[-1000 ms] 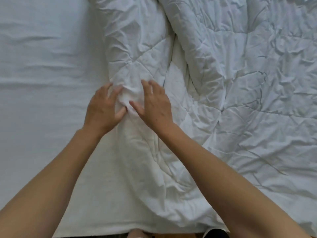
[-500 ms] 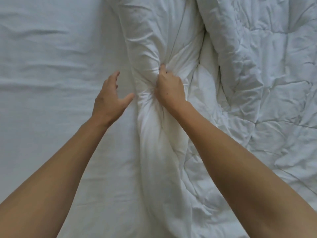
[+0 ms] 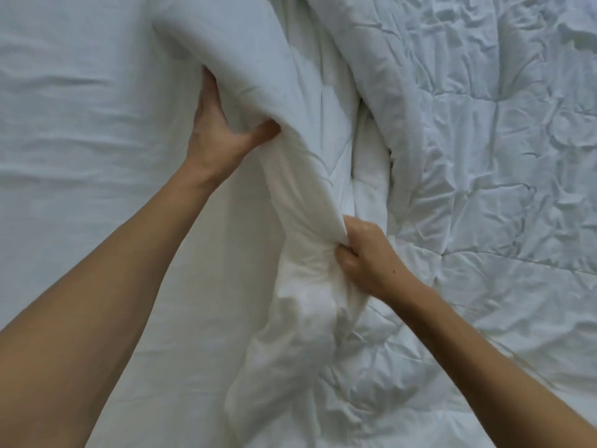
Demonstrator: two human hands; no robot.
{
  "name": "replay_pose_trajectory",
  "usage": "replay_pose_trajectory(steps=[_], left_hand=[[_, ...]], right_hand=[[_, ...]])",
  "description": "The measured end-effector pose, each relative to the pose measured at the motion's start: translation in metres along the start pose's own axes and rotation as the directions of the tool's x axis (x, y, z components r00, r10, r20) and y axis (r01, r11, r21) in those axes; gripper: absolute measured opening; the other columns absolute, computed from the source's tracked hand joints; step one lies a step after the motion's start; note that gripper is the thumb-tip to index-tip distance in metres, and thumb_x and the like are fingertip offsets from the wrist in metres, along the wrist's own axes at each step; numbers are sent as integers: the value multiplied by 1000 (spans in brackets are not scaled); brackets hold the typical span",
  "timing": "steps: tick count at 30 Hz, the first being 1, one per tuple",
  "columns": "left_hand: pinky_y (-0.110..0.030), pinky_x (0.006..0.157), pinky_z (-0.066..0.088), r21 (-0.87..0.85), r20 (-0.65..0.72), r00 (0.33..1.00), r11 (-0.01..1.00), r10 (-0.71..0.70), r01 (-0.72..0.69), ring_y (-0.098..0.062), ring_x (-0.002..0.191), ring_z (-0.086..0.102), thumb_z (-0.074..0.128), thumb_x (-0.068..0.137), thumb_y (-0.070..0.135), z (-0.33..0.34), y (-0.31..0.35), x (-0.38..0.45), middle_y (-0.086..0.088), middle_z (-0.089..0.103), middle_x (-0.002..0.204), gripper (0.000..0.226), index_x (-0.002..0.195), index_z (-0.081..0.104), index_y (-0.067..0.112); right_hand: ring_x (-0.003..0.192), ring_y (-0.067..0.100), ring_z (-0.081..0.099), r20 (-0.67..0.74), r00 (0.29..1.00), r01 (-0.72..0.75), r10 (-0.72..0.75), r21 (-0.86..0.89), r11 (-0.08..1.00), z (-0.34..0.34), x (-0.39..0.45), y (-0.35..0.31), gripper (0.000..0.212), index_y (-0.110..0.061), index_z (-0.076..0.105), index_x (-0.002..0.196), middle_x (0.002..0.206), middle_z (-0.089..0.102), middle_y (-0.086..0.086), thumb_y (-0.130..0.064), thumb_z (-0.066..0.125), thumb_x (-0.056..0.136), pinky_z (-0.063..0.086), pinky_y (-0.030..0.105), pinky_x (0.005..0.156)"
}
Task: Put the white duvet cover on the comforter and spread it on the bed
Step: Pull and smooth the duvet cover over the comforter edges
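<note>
Centre frame: left hand (image 3: 219,137) grips raised fold of white duvet cover (image 3: 245,66), fingers tucked behind cloth, thumb hooked under fold edge. Lower centre: right hand (image 3: 365,253) clenches bunched cloth of same twisted roll. Roll runs from top centre down to bottom centre. Quilted comforter (image 3: 484,156) lies crumpled across right half; flat white sheet (image 3: 80,124) covers left half.

Bed (image 3: 80,130) under wrinkled white sheet, soft light
</note>
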State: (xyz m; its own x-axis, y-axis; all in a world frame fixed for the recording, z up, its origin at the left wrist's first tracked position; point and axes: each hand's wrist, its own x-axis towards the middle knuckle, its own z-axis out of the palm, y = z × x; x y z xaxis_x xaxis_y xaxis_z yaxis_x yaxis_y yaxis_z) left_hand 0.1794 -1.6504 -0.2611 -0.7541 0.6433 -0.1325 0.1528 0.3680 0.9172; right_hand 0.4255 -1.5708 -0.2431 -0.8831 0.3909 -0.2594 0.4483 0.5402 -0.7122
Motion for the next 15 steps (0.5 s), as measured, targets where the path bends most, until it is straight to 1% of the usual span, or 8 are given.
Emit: replay_pose_trajectory(steps=[2, 4, 6, 8, 10, 12, 14, 15], left_hand=[[-36, 113, 36, -42, -44, 998, 999, 33, -35, -7, 139, 34, 83, 59, 65, 6, 7, 12, 2, 32, 153, 128, 151, 11, 14], [-32, 111, 38, -46, -37, 998, 997, 53, -55, -5, 136, 38, 84, 59, 63, 15, 13, 19, 4, 36, 149, 119, 146, 14, 22], [-25, 108, 40, -62, 77, 996, 998, 39, -34, -2, 130, 45, 84, 61, 57, 33, 24, 21, 5, 44, 142, 107, 142, 22, 24], [-20, 103, 43, -59, 193, 981, 998, -19, 31, -6, 121, 54, 83, 60, 50, 61, 36, 21, 1, 53, 133, 95, 136, 37, 17], [-22, 95, 47, 39, 213, 976, 998, -52, 45, -14, 112, 58, 77, 61, 46, 87, 45, 19, -3, 60, 121, 78, 126, 48, 14], [-31, 90, 48, 215, 131, 991, 977, -34, 5, -27, 111, 60, 66, 66, 47, 100, 45, 18, -10, 64, 118, 67, 123, 55, 13], [-34, 79, 47, 345, 37, 999, 938, -7, -6, -34, 106, 63, 55, 72, 43, 97, 42, 16, -16, 69, 111, 55, 117, 65, 11], [-33, 73, 46, 356, 3, 1000, 934, 19, -19, -33, 101, 65, 54, 74, 39, 92, 41, 12, -17, 71, 105, 49, 110, 68, 9]], right_hand=[[64, 21, 53, 19, 1000, -22, 20, 116, 993, -3, -24, 6, 11, -12, 45, 71, 71, 55, 0, -8, 36, 66, 41, 34, 57], [72, 17, 60, 50, 997, -62, 54, 179, 982, -9, -41, 18, 20, -5, 56, 75, 78, 64, 1, -1, 39, 65, 47, 31, 63], [80, 14, 64, 54, 992, -120, 112, 182, 976, -10, -45, 37, 32, -1, 65, 82, 86, 70, 1, -2, 39, 64, 50, 27, 69], [78, 21, 65, 43, 972, -236, 232, 147, 961, -7, -36, 51, 31, -2, 63, 77, 83, 70, 3, -9, 37, 62, 51, 35, 69], [76, 28, 62, 15, 940, -340, 340, 107, 934, 3, -27, 49, 29, -4, 59, 76, 79, 67, 7, -15, 35, 62, 50, 40, 67], [81, 24, 60, -90, 924, -363, 373, 112, 925, 15, -25, 37, 42, -7, 62, 98, 88, 65, 2, -18, 38, 65, 48, 30, 68], [94, 10, 56, -224, 870, -343, 440, 368, 864, 16, -23, 17, 66, -20, 46, 136, 109, 57, -8, -24, 47, 70, 45, 16, 79], [104, 7, 55, -276, 836, -299, 475, 496, 815, 13, -20, 6, 77, -25, 32, 147, 121, 53, -9, -31, 52, 73, 45, 19, 88]])
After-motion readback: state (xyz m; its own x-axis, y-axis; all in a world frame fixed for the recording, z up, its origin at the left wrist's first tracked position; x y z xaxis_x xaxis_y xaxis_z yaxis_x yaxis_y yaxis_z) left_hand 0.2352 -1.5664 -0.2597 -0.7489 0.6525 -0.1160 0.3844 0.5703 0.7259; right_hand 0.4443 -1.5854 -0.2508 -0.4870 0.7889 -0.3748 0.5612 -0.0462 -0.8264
